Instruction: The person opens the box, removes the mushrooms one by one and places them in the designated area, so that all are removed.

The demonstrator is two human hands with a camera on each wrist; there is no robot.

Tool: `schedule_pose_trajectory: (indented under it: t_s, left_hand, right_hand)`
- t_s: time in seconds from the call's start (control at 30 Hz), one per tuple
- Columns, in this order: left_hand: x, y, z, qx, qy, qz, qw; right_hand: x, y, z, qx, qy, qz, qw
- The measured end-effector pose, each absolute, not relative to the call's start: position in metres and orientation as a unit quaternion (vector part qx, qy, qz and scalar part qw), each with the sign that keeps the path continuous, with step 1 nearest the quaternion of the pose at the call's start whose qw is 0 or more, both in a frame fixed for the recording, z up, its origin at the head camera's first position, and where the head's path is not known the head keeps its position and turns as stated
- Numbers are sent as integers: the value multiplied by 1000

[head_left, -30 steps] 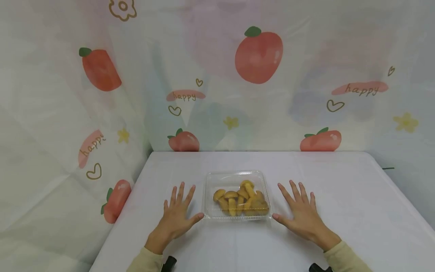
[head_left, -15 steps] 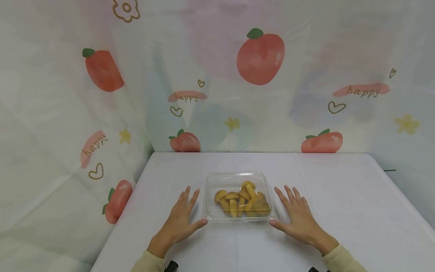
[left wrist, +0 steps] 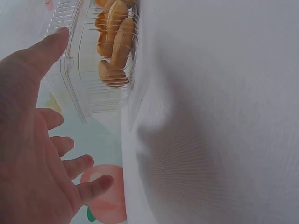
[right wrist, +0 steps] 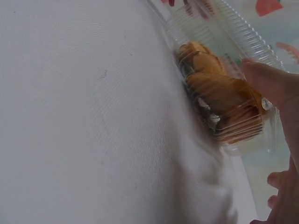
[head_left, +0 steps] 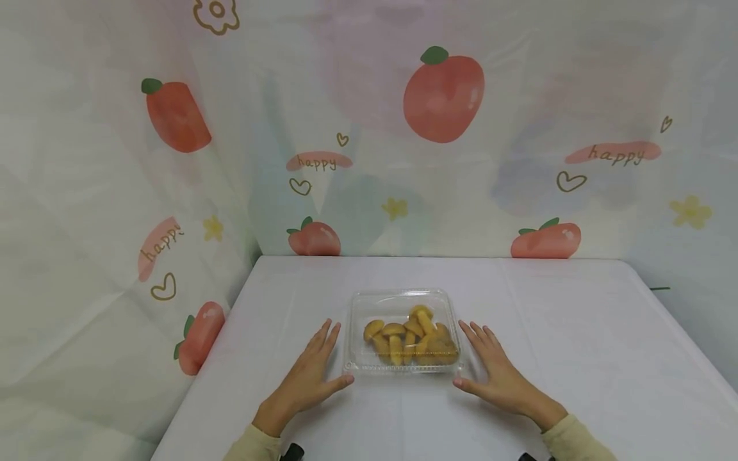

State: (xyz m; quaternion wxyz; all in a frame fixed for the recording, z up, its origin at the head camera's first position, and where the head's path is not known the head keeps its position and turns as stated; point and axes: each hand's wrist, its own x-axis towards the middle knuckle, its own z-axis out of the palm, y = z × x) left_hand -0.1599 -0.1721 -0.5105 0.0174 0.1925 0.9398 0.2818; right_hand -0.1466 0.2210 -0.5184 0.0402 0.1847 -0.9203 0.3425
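A clear plastic clamshell box (head_left: 369, 307) with its lid down lies on the table in the head view. Inside it are several yellow-brown mushrooms (head_left: 394, 342), mostly toward the right half. My left hand (head_left: 305, 378) is at the box's left side, fingers straight and thumb near the front left corner. On the opposite side, my right hand (head_left: 501, 378) mirrors it, its thumb by the front right corner. In the left wrist view the left thumb (left wrist: 51, 46) overlaps the box's rim, and the mushrooms (left wrist: 114, 46) show through the ribbed wall. Neither hand grips the box.
A white cloth covers the table (head_left: 553, 320). Fabric walls printed with red fruit, hearts and the word happy stand behind it (head_left: 369, 128) and along the left side (head_left: 86, 256). Dark wrist-camera parts (head_left: 293, 452) show below the sleeves.
Both hands have moved inward, closer to the box's sides. Their spread fingers have drawn together and the hands have turned more on edge. The box stays in place.
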Motion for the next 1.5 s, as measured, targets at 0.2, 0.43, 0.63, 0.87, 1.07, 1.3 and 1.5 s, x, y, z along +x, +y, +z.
schedule_pose_trajectory:
  t_s: [0.2,0.43,0.63,0.87,1.07,1.3,1.5]
  left_hand:
    - [-161,-172,-513,198,931,306,26]
    - [-162,-170,-515,200,918,340,43]
    - [-164,-167,-514,197,913,354,51]
    - [-164,-162,-510,195,910,362,40]
    - [-162,-161,-512,193,908,370,42]
    - [-163,-159,-516,193,908,369,36]
    - [-162,-158,-515,198,905,375,29]
  right_hand:
    - [-145,219,-519,180,-916,358,21]
    - [-147,218,-521,177,-908,381,0]
    - [-149,218,-520,182,-903,390,7]
    - [-151,218,-519,167,-900,402,-3]
    - [-150,217,-520,165,-893,418,-13]
    - [-151,215,-523,176,-896,406,24]
    - [-151,213,-523,172,-901,395,39]
